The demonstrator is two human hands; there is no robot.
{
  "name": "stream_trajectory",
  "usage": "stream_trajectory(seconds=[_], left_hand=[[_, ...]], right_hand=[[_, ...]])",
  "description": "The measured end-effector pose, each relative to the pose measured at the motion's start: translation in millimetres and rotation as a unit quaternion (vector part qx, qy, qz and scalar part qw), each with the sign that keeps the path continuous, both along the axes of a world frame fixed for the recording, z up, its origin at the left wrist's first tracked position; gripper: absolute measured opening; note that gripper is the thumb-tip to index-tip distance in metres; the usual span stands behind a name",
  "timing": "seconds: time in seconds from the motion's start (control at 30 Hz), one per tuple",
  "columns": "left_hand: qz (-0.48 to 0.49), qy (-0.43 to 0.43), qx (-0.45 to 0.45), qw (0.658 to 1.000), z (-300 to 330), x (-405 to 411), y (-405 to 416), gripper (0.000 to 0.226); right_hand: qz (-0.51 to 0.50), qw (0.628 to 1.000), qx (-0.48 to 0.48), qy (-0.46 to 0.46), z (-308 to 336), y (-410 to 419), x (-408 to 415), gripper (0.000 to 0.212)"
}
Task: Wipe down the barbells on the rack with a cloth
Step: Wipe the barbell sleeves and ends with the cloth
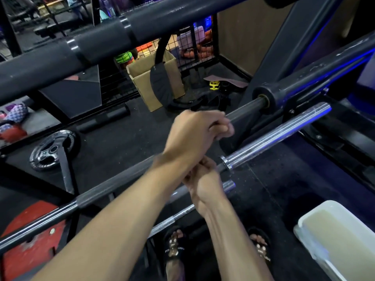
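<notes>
The left hand [194, 130] reaches across from the near left and curls its fingers [225, 130] round the dark shaft of the far barbell [243, 111], which runs up to the right into a black sleeve collar resting on the rack [288, 106]. No cloth can be made out in that grip; the hand is motion-blurred. The right hand [203, 179] sits just below and nearer, under the left wrist, with its fingers curled at the middle barbell [121, 179], close to the chrome collar where that bar's ridged silver sleeve [284, 130] begins. Whether it clasps the bar itself or something small against it cannot be told, since the left forearm hides the fingertips.

A third, thinner chrome bar [182, 212] lies nearest, passing beneath the right wrist. A thick black bar [101, 39] crosses the far top of the scene from lower left to upper right.

On the dark rubber floor to the left lie a black weight plate [48, 153] and a red plate [30, 240]. Farther back stands a cardboard box [142, 78] with a black padded strap draped over it. At the near right is a white plastic tub [336, 236]. Two sandalled feet [174, 248] show at the near edge
</notes>
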State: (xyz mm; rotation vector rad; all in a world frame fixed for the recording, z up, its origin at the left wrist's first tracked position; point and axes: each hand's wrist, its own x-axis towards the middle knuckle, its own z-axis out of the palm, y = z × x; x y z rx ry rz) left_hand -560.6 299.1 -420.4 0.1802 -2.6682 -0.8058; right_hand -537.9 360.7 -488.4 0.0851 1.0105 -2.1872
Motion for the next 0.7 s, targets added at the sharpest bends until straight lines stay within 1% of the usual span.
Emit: stream_trajectory(seconds=[0.03,0.1,0.17,0.23,0.27,0.3,0.33,0.43,0.53,0.57,0.63,0.7], left_hand=[[-0.014,-0.010,-0.003,1.000,1.3,-6.8,2.5,0.015],[-0.029,-0.011,0.019,0.999,2.3,-5.9,1.1,0.018],[-0.023,-0.007,0.027,0.999,1.8,11.7,-7.3,0.015],[0.013,-0.015,0.004,1.000,-2.2,36.3,-21.1,0.016],[0.039,-0.012,0.014,0.999,-4.2,51.1,-28.7,0.019],[0.060,-0.007,0.047,0.997,-5.1,66.4,-34.5,0.020],[0.076,0.002,0.067,0.995,-5.4,81.1,-39.5,0.019],[0.106,0.027,0.058,0.992,-6.8,108.1,-48.5,0.016],[0.159,0.079,0.116,0.977,-6.8,101.9,-55.4,0.012],[0.178,0.098,0.152,0.967,-4.7,96.2,-56.3,0.011],[0.203,0.136,0.249,0.937,0.9,83.8,-55.0,0.009],[0.217,0.164,0.338,0.901,7.3,73.1,-51.0,0.012]], right_hand=[[-0.004,1.000,0.002,0.003,-0.1,0.9,-1.3,0.059],[0.006,1.000,0.015,0.016,-2.3,2.4,-5.8,0.058],[0.018,0.999,0.022,0.029,-1.5,2.7,-8.9,0.050],[0.027,0.998,0.023,0.043,-1.6,2.2,-9.7,0.038],[0.029,0.998,0.029,0.052,-2.1,2.2,-9.5,0.033],[0.032,0.997,0.035,0.060,-1.6,2.9,-9.2,0.029],[0.038,0.996,0.043,0.069,-1.6,4.4,-8.9,0.027],[0.054,0.990,0.089,0.091,0.6,7.7,-9.1,0.031],[0.057,0.986,0.122,0.093,-0.3,9.4,-9.0,0.031],[0.052,0.986,0.128,0.088,-0.6,10.0,-8.7,0.029],[0.037,0.986,0.135,0.087,-0.4,14.3,-10.2,0.026],[0.013,0.984,0.148,0.097,3.7,20.1,-13.1,0.029]])
